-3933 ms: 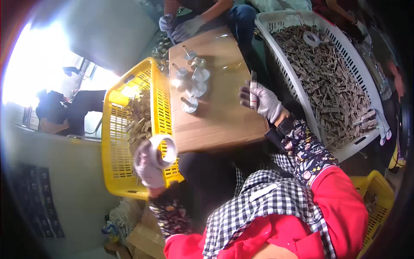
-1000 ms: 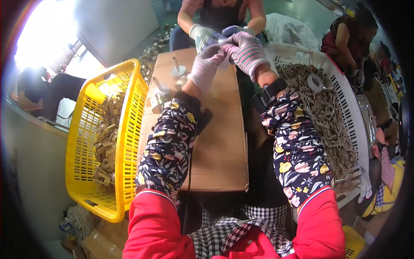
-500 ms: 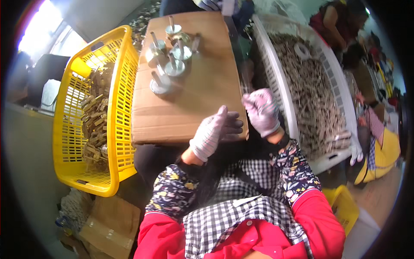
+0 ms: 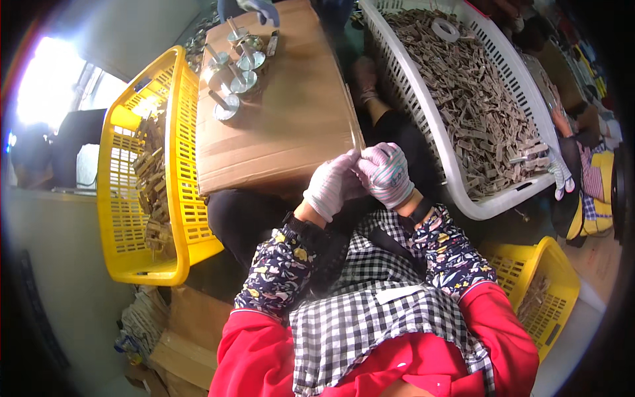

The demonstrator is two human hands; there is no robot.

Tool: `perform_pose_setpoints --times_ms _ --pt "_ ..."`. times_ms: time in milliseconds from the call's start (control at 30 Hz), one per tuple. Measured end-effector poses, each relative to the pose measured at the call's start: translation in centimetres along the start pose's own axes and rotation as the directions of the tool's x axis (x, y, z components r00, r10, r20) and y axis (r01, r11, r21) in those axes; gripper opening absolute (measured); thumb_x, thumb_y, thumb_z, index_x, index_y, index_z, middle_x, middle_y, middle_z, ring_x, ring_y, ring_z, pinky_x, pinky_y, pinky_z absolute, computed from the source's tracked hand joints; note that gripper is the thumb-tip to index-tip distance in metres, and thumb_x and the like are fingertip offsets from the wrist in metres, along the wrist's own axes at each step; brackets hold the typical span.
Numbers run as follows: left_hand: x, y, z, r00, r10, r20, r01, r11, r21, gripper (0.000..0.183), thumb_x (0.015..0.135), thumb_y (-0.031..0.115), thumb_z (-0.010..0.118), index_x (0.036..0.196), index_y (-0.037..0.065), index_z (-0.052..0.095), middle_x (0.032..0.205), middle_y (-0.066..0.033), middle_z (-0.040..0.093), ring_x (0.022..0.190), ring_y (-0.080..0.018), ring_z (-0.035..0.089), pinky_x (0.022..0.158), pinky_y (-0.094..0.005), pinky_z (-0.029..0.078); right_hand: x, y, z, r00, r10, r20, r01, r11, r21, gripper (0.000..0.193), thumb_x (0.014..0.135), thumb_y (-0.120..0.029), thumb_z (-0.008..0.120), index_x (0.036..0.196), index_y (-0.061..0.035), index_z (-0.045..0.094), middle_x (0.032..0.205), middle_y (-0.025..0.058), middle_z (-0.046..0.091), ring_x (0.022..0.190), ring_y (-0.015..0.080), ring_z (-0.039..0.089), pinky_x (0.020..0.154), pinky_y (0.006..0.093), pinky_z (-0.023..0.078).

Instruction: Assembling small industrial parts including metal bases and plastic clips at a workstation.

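My left hand (image 4: 331,186) and my right hand (image 4: 385,176), both in pale striped work gloves, meet at the near right corner of a brown cardboard box (image 4: 284,139). Their fingertips are pinched together. Whatever lies between them is too small or too hidden to make out. Toward the far left of the box top stand several shiny round metal discs with upright rods, the closest being a disc (image 4: 226,108) well away from my hands. Beside this group lies a small dark strip (image 4: 272,44).
A yellow basket (image 4: 182,165) of wooden-looking pieces stands left. At right, a white crate (image 4: 456,198) holds many small brownish pieces and a white ring (image 4: 445,30). A smaller yellow basket (image 4: 565,264) sits lower right. Other people's gloved hands (image 4: 261,10) show at the far edge and right.
My left hand has gone from spread fingers to a pinch, and my right hand has come down and left to meet it. The view has shifted, and another person's gloved hand reaches over the box's far end.
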State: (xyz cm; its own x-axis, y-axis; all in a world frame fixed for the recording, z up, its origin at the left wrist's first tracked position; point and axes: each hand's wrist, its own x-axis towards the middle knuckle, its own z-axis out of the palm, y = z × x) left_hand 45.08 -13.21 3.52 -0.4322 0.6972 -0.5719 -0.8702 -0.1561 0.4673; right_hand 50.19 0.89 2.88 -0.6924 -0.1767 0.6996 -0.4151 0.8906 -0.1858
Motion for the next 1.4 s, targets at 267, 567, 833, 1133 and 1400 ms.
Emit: perform_pose_setpoints --times_ms 267,567,833,1133,1400 --pt "2.3 -0.9 -0.6 0.988 0.069 -0.137 -0.098 0.972 -0.213 0.025 0.089 0.027 0.049 0.094 0.004 0.056 0.089 -0.0100 0.060 0.084 -0.0248 0.056 0.085 -0.0370 0.043 0.5 1.3 1.2 0.996 -0.091 0.003 0.090 0.992 0.092 0.013 0.058 -0.011 0.065 0.068 -0.0105 0.057 0.074 0.0019 0.054 0.068 0.0213 0.053 0.060 0.0355 0.042" --pt "3.0 -0.8 -0.8 0.976 0.124 -0.181 -0.155 0.974 -0.166 0.019 0.089 0.020 0.049 0.093 0.003 0.055 0.088 -0.0079 0.060 0.085 -0.0216 0.056 0.083 -0.0337 0.044 0.2 1.3 1.0 0.995 -0.097 0.002 0.096 0.992 0.086 0.011 0.060 -0.010 0.063 0.070 -0.0093 0.059 0.073 0.0025 0.055 0.068 0.0219 0.054 0.060 0.0362 0.042" --pt "4.2 -2.4 -3.5 0.720 0.659 0.218 -0.694 0.666 0.275 0.022 0.084 0.026 0.054 0.092 0.005 0.058 0.077 -0.0100 0.060 0.067 -0.0234 0.060 0.063 -0.0395 0.054 -0.1 0.3 0.5 0.978 -0.155 0.136 0.145 0.986 0.083 0.014 0.059 -0.011 0.062 0.072 -0.0084 0.059 0.080 0.0036 0.054 0.073 0.0218 0.054 0.061 0.0359 0.042" --pt "1.8 -1.2 -0.1 0.931 0.255 -0.263 -0.269 0.963 -0.015 0.025 0.085 0.023 0.057 0.095 0.000 0.061 0.084 -0.0109 0.064 0.077 -0.0227 0.061 0.069 -0.0329 0.050 -0.2 -2.3 -4.1 0.892 -0.381 0.241 0.292 0.896 0.334 0.032 0.058 -0.020 0.063 0.087 -0.0075 0.063 0.088 0.0033 0.059 0.072 0.0194 0.054 0.055 0.0335 0.039" --pt "1.5 -2.6 -0.9 0.813 0.539 -0.222 -0.442 0.818 0.369 0.023 0.090 0.019 0.055 0.091 -0.003 0.064 0.083 -0.0072 0.065 0.076 -0.0132 0.060 0.071 -0.0258 0.049 1.6 -0.2 -3.1 0.971 0.217 0.099 -0.228 0.966 0.119 0.030 0.079 -0.013 0.056 0.106 0.0000 0.059 0.108 0.0171 0.057 0.098 0.0335 0.055 0.085 0.0400 0.046"
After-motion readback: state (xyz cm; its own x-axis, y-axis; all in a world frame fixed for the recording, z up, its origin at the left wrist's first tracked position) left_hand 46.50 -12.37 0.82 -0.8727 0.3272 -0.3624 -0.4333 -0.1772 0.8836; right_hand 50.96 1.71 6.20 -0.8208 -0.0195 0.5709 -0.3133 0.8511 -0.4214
